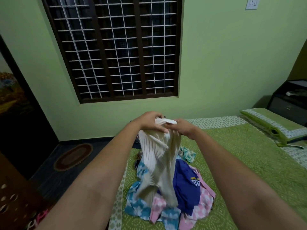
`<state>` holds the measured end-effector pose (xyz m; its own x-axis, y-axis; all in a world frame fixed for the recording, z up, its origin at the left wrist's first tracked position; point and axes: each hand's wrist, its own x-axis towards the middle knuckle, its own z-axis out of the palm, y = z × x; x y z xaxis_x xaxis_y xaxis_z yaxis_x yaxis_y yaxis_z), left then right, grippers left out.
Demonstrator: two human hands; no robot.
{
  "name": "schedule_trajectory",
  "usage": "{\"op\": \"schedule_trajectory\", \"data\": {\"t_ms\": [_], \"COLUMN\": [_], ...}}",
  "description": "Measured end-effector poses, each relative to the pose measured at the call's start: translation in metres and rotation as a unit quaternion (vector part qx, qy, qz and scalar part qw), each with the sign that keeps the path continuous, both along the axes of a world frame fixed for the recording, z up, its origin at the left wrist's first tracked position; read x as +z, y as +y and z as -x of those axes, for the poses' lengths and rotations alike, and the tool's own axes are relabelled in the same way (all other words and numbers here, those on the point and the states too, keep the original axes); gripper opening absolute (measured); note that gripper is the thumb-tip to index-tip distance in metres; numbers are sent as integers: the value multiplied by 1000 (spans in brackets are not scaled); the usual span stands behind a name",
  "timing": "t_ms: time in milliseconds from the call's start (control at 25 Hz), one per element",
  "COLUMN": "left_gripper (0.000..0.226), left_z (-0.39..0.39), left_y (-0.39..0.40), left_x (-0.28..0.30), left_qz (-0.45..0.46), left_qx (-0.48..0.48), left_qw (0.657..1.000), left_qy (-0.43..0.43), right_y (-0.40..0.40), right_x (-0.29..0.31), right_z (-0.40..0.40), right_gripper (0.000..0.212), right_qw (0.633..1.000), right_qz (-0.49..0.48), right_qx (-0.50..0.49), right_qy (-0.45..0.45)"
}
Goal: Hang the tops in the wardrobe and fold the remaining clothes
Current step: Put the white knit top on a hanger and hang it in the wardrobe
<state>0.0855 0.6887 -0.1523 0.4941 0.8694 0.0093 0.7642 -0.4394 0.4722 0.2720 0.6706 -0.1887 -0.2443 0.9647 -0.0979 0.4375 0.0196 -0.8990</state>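
Hands left (150, 121) and right (182, 127), fingers pinching cream ribbed top (159, 156) at its upper edge

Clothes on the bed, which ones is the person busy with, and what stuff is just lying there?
For the job: cream pleated garment, gripped by left hand and right hand; pile of clothes.
Just lying about: pillow, floor mat, bedside cabinet.

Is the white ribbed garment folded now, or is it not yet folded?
Not folded: both hands hold the white ribbed garment up by its top edge, hanging loose.
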Motion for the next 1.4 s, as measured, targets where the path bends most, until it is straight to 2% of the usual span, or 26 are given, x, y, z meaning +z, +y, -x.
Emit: {"op": "schedule_trajectory", "data": {"t_ms": [80, 120, 280, 400, 520, 600, 720, 800, 920, 1040, 1200, 1320, 1400], "left_gripper": [31, 33, 36, 34, 25, 17, 9, 9, 13, 25, 33, 40, 49], "left_z": [24, 37, 73, 65, 43, 30, 24, 27, 34, 38, 43, 47, 50], "left_y": [7, 10, 16, 20, 18, 16, 12, 15, 25, 27, 18, 1, -14], "left_x": [-15, -25, -54, -55, -46, -42, -40, -44, -61, -75, -91, -106, -121], "left_qz": [24, 39, 136, 114, 90, 87, 66, 68, 111, 119, 139, 116, 90], "left_qx": [19, 42, 130, 151, 119, 90, 55, 6, -39, -39, -45, -36, 15], "left_qw": [998, 997, 970, 945, 945, 948, 962, 977, 989, 992, 989, 992, 983], "left_qy": [62, 60, -151, -267, -291, -293, -261, -202, -94, -12, 15, 36, 157], "right_y": [-1, 0, 8, 8, 8, 10, 12, 12, 14, 12, 8, 0, -6], "right_x": [8, 11, 2, -11, -14, -19, -36, -49, -67, -77, -84, -92, -103], "right_z": [-2, -4, -16, -19, -13, -9, -15, -26, -32, -27, -27, -23, -22], "right_gripper": [16, 17, 24, 9, 35, 32, 21, 19, 28, 32, 29, 15, 21], "right_qw": [992, 984, 961, 969, 984, 988, 983, 978, 978, 983, 986, 982, 965], "right_qz": [11, 17, 41, -7, -77, -114, -143, -157, -157, -146, -123, -110, -71], "right_qx": [-15, -27, -84, -94, -82, -80, -115, -140, -133, -98, -71, -67, -39], "right_qy": [123, 173, 260, 230, 141, 69, 28, -2, -38, -50, -86, -138, -248]}}
